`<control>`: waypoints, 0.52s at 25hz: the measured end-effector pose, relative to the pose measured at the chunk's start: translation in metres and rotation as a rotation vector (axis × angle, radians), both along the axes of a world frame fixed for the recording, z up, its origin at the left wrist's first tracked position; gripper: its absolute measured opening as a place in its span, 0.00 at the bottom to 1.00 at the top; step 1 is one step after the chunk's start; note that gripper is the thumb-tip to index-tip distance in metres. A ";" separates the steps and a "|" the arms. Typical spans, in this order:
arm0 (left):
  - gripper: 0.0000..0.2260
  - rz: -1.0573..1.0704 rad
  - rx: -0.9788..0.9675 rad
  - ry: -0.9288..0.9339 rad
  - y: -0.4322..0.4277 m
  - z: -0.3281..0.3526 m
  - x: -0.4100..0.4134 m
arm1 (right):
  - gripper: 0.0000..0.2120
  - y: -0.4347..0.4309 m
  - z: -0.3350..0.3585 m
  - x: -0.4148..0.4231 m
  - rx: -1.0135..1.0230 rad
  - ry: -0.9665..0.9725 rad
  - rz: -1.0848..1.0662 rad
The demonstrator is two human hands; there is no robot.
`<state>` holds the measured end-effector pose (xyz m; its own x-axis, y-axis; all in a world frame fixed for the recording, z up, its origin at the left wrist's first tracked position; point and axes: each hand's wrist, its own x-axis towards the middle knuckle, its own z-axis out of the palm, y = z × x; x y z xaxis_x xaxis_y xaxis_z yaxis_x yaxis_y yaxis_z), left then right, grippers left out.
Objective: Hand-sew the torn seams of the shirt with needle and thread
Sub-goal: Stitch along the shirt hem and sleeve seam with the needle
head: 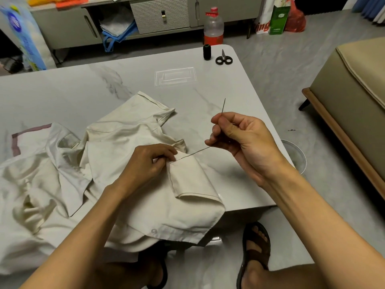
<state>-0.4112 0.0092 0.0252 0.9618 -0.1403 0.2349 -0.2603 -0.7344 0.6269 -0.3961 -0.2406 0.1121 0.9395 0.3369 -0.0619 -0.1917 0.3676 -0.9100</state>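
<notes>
Shirt: the cream shirt (116, 163) lies crumpled on the near-left part of the counter (145, 84), its hem hanging over the near edge. One sleeve (191, 180) is turned out toward the right hand.
Left hand: the left hand (150, 161) pinches the cloth at the top of the sleeve seam, fingers curled onto the fabric. Judged purpose: to pin the seam flat and steady against the pull of the thread.
Right hand: the right hand (239, 140) is raised off the counter, to the right of the seam. It grips the needle (223, 106) between thumb and forefinger, with the free end pointing up and away.
Thread: the dark thread (193, 152) runs taut from the lower fingers of the right hand down to the seam. Judged step: drawing a stitch tight.
Stitching: a dark line of stitches (170, 174) follows the sleeve seam below the left hand.
Supplies: the black spool (206, 52) and scissors (223, 59) stand together at the far right corner of the counter, well apart from the work. They are likely kept there for cutting off at the end.
Hidden: the needle's lower end is buried in the fingers. The left hand covers the seam at the entry point, so the length of tear left unsewn cannot be told.
Cut off: the shirt's left side runs out of frame.
</notes>
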 end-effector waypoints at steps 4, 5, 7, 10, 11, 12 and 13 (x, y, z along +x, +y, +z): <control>0.14 0.080 -0.070 0.085 -0.005 -0.003 -0.002 | 0.05 -0.018 0.011 -0.009 0.025 0.084 0.140; 0.13 0.100 -0.101 0.106 -0.007 -0.002 -0.002 | 0.05 -0.023 0.014 -0.011 0.034 0.109 0.163; 0.14 0.142 -0.179 0.161 -0.012 0.001 -0.002 | 0.04 -0.032 0.019 -0.014 0.062 0.156 0.188; 0.12 0.193 -0.310 0.249 -0.020 0.005 -0.003 | 0.04 -0.041 0.024 -0.016 0.099 0.205 0.192; 0.11 0.209 -0.357 0.268 -0.023 0.006 -0.005 | 0.04 -0.041 0.024 -0.015 0.094 0.209 0.192; 0.11 0.226 -0.399 0.282 -0.024 0.007 -0.007 | 0.05 -0.040 0.024 -0.014 0.077 0.202 0.188; 0.11 0.247 -0.427 0.292 -0.025 0.007 -0.008 | 0.05 -0.039 0.023 -0.014 0.053 0.188 0.180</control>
<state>-0.4194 -0.0162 0.0323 0.9875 0.1462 -0.0591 0.1157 -0.4171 0.9014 -0.4099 -0.2800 0.1348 0.8375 0.5055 -0.2076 -0.4227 0.3585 -0.8323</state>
